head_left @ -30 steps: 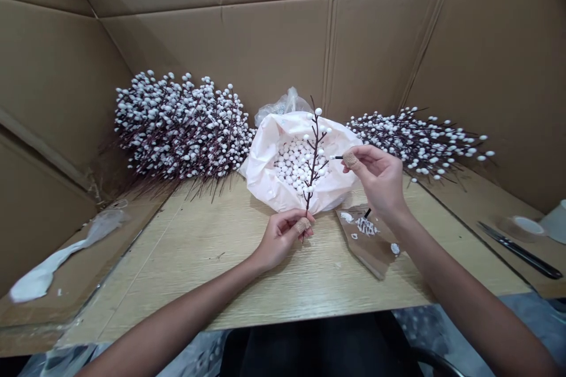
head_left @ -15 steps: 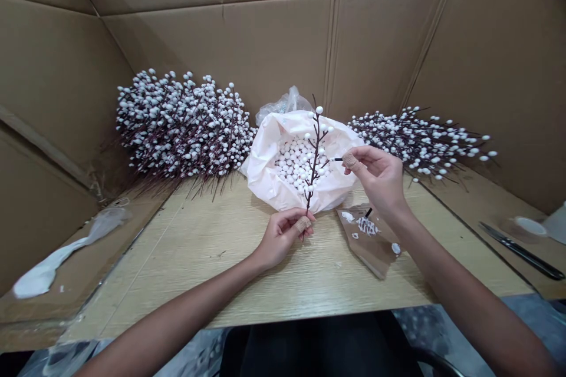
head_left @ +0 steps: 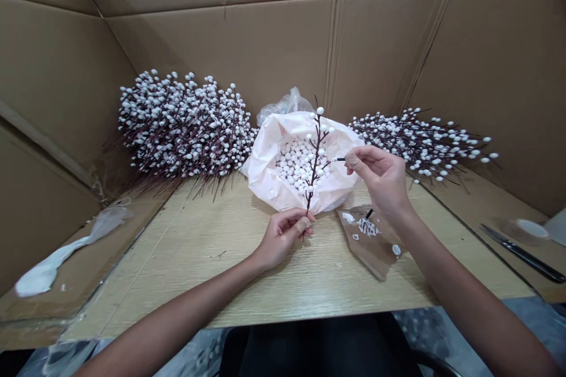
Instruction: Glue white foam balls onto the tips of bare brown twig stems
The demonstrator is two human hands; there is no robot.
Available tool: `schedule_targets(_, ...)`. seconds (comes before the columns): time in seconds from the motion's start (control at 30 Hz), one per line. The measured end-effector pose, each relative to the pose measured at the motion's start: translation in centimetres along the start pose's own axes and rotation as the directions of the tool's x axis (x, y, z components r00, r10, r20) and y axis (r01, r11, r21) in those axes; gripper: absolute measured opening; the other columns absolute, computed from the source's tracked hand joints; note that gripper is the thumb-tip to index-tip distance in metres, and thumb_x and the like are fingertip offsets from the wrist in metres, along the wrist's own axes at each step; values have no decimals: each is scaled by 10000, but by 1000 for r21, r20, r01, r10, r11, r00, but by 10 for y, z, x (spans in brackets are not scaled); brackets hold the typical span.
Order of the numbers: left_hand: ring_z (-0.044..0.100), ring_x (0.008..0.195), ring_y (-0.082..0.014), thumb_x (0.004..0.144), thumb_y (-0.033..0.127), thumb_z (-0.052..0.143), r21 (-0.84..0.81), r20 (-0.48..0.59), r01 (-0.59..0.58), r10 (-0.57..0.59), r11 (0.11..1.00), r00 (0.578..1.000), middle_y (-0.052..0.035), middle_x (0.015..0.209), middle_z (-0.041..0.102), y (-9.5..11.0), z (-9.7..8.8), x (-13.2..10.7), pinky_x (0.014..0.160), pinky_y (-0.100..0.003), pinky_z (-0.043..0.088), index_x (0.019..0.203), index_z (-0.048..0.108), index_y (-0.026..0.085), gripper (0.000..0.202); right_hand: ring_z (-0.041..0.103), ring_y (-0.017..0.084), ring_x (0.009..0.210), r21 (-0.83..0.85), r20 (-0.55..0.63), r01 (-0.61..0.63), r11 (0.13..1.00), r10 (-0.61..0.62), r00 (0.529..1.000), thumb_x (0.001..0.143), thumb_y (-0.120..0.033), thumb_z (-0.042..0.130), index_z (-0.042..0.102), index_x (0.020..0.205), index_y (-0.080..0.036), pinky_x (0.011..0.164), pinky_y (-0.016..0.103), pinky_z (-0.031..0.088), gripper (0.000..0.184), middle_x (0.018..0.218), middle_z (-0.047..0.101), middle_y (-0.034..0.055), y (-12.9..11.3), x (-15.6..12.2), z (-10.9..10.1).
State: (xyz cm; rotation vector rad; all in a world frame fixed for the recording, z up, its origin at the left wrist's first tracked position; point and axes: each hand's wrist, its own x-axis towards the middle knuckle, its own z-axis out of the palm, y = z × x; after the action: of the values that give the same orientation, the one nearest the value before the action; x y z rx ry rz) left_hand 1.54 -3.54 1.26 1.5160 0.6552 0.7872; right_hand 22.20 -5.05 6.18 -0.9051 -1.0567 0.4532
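My left hand (head_left: 283, 234) is closed on the bottom of a thin dark twig (head_left: 315, 156) that stands upright with white beads on its tips. My right hand (head_left: 381, 179) pinches a small dark stick (head_left: 338, 159) and holds its tip against a side shoot of the twig. A bandage wraps one fingertip on each hand. Right behind the twig sits a pale pink plastic bag (head_left: 269, 177) full of loose white beads (head_left: 294, 166). Under my right wrist lies a scrap of cardboard (head_left: 369, 244) smeared with white glue.
A big heap of beaded twigs (head_left: 183, 126) lies at the back left, a smaller heap (head_left: 424, 138) at the back right. Cardboard walls close in the wooden table (head_left: 212, 271). A knife (head_left: 522, 253) and tape roll (head_left: 524, 227) rest far right, a white glue pouch (head_left: 53, 262) far left.
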Motion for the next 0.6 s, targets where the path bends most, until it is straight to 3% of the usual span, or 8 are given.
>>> schedule_targets(0.4,488,573,-97,792,424,663,6,0,-7,7,1000,1000,-12,631,589,0,0,0,561,-209,387,816,669,111,314,550,95,568,-11,-2,25,1000,-25,1000,688,-247,765,680,738,-166,533,241,474,128,662,624,-5,0,0,-1)
schedule_targets(0.6,506,583,-102,790,436,663,13,4,-13,13,1000,1000,-18,633,591,-1,-1,0,551,-209,387,814,671,112,325,547,102,588,-19,-43,123,992,-124,991,735,-255,748,675,759,-182,546,248,460,106,686,615,-3,0,2,-6)
